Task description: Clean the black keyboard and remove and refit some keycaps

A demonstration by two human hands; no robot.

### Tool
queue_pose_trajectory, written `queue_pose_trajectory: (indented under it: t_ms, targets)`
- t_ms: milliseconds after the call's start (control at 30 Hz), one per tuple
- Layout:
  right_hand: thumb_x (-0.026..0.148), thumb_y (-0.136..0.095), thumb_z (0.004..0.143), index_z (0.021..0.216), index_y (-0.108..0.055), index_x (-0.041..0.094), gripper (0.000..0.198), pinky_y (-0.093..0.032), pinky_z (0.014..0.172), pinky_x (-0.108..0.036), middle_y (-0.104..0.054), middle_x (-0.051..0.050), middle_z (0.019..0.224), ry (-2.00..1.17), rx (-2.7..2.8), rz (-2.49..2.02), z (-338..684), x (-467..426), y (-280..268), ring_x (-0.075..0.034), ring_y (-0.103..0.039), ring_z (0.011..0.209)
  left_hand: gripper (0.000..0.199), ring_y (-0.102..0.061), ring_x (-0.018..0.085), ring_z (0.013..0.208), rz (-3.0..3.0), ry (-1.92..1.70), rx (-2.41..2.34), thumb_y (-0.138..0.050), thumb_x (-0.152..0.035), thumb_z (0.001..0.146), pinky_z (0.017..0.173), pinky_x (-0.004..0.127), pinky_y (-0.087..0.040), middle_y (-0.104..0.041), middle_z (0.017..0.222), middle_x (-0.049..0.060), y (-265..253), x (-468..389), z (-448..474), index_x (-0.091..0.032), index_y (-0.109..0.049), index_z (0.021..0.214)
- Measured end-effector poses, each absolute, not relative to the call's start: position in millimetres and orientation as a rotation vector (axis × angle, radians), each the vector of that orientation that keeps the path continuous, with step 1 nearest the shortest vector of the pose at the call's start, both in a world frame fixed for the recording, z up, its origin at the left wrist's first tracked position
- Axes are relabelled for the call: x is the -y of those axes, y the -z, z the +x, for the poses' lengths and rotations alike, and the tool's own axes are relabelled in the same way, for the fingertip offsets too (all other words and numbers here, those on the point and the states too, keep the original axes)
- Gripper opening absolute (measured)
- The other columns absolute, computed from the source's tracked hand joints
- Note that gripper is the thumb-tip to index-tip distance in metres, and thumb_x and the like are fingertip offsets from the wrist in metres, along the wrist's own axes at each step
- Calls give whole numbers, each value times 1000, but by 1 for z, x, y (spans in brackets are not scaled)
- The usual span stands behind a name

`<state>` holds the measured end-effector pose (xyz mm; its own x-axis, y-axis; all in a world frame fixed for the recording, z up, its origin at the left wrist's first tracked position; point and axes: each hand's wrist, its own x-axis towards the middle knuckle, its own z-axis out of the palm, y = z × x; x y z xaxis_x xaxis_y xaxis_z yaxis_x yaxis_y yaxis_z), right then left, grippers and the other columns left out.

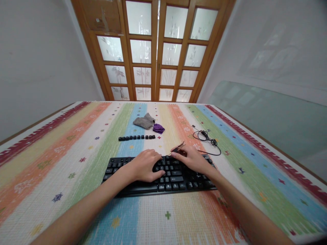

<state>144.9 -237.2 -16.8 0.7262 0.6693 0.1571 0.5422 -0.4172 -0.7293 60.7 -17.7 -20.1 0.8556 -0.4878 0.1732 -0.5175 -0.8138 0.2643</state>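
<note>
A black keyboard [176,178] lies across the striped cloth in front of me. My left hand [146,165] rests palm down over its middle keys, thumb spread away from the fingers, holding nothing that I can see. Over the keyboard's top edge, right of centre, my right hand [190,158] pinches a small dark tool [176,149] with a thin pale tip pointing down at the top row. A brownish end sticks up above the fingers; its exact kind is unclear. Beyond the keyboard, several loose black keycaps [135,137] stand in a row.
Behind the keycaps lie a grey cloth [143,121] and a bunched purple cloth [158,128]. The keyboard's black cable [208,137] is coiled at the right. A colourful striped tablecloth [76,170] covers the table. Wood-framed glass doors [155,51] stand at the far end.
</note>
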Motion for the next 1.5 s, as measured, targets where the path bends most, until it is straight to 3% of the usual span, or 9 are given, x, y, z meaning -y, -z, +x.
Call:
queue_pose_trajectory:
  t_ms: [200,333,867,1000,1200,1500]
  targets:
    - [44,-60,88,104,-66,18,31,-48,65,-30,-67,-5,85,-149,821,-1957,140,237,23,-17,-59,71,35,-63,28,89,2694,-126,752,-60,-44,82,83,44,-49,-69,94,12,19,17,62,-16,-63,103]
    - [43,-58,89,97,-64,18,27,-50,69,-30,-67,-6,88,-152,815,-1920,138,236,22,-18,-62,78,37,-63,27,91,2679,-145,765,-58,-46,82,84,43,-48,-69,95,11,20,16,62,-17,-63,105]
    - [37,-53,93,92,-59,19,19,-45,70,-28,-68,-4,86,-46,845,-1959,137,224,23,-17,-63,77,35,-63,28,92,2741,-127,756,-60,-44,82,85,44,-49,-69,98,13,17,18,61,-16,-63,103]
    - [39,-53,93,93,-58,19,20,-46,73,-28,-70,-5,89,-49,830,-1934,140,220,26,-17,-65,81,35,-63,29,92,2738,-118,747,-60,-43,82,85,44,-49,-68,98,14,18,18,61,-14,-63,101]
    - [50,-52,90,90,-56,17,33,-49,66,-31,-71,-9,85,-144,688,-1881,159,227,38,-18,-64,68,37,-63,27,89,2716,-171,773,-59,-46,82,83,42,-49,-68,95,12,22,16,63,-16,-63,102]
    - [45,-56,88,95,-60,16,30,-48,74,-35,-74,-10,90,-105,694,-1880,158,233,33,-22,-67,81,37,-64,26,90,2696,-169,759,-58,-49,85,83,41,-49,-69,95,12,21,16,64,-16,-65,102]
